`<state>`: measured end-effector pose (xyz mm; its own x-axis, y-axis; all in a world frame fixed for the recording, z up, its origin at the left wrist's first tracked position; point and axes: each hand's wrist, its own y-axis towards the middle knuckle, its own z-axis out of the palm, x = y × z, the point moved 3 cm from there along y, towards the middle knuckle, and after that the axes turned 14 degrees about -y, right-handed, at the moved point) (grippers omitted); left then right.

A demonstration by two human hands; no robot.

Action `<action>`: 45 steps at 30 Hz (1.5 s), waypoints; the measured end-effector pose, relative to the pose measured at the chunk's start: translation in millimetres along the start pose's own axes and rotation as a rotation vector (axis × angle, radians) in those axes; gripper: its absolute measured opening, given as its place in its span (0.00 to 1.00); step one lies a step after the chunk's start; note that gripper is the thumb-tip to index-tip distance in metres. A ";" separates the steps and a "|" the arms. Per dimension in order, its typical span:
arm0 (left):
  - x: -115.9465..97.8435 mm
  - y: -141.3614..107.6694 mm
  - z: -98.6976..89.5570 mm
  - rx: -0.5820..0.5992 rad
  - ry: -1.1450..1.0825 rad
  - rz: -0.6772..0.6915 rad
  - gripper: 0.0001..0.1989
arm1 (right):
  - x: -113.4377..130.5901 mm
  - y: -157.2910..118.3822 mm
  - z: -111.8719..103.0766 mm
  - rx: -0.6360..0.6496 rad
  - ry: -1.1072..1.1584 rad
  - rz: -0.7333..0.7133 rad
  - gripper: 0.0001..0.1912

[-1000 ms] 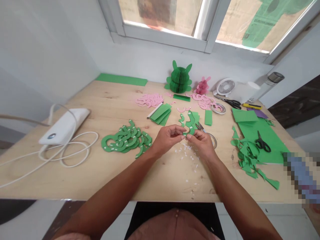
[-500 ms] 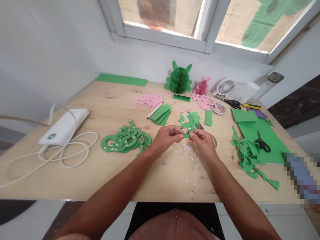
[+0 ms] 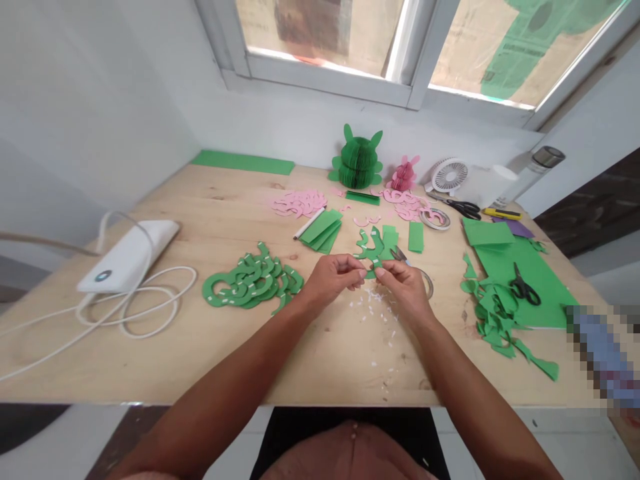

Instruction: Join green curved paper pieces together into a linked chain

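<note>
The **table** [image 3: 150,360] is a bare pine top. Items are listed from left to right.

1. A white oblong unit [image 3: 129,257] lies at the left, with a white cable [image 3: 135,313] looped beside it.
2. A heap of curved green paper pieces [image 3: 253,283] with small white tabs lies left of the left hand. A pink paper heap [image 3: 299,203] lies farther back.
3. A stack of green paper rectangles [image 3: 321,230] lies ahead of the left hand.
4. The left hand [image 3: 333,280] and right hand [image 3: 405,290] are close together above the table centre, fingers curled. Each pinches, between thumb and fingertips, one green paper strip [image 3: 371,272]. The fingers hide most of it, so its full shape cannot be confirmed.
5. White paper scraps [image 3: 373,313] are scattered on the table below the hands. Cut green curved pieces [image 3: 373,245] lie just beyond the hands.
6. Small scissors [image 3: 400,255] and a tape roll [image 3: 427,283] lie next to the right hand, the roll partly behind it.
7. A green honeycomb paper figure [image 3: 357,160] and a pink honeycomb paper figure [image 3: 404,175] stand at the back edge, left of a small white fan [image 3: 449,175].
8. At the far right, a glass bottle [image 3: 545,163] stands at the back; its contents cannot be determined. Black-handled scissors [image 3: 523,290] rest on a green paper sheet [image 3: 520,280], with green offcuts [image 3: 495,317] beside it.
</note>
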<state>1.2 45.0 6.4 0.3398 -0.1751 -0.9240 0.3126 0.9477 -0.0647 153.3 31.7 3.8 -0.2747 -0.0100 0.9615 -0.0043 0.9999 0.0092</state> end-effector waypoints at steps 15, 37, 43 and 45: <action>6.4 2.6 -5.1 0.087 -0.104 -0.135 0.10 | -7.4 2.7 -2.9 -0.092 0.010 -0.035 0.08; -7.5 1.4 -7.4 -0.131 -0.091 0.016 0.09 | -11.3 -3.4 10.6 0.158 -0.036 0.000 0.16; -5.3 2.2 -5.3 -0.152 -0.082 0.029 0.08 | -7.6 -3.0 7.0 0.095 -0.245 -0.082 0.15; -4.2 2.0 -4.2 -0.129 -0.091 0.019 0.10 | -5.1 -3.3 6.0 0.065 -0.309 -0.099 0.14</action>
<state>-3.3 48.7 8.6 0.4251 -0.1748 -0.8881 0.1910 0.9764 -0.1008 149.0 28.5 -2.8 -0.5483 -0.1177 0.8279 -0.1048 0.9919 0.0716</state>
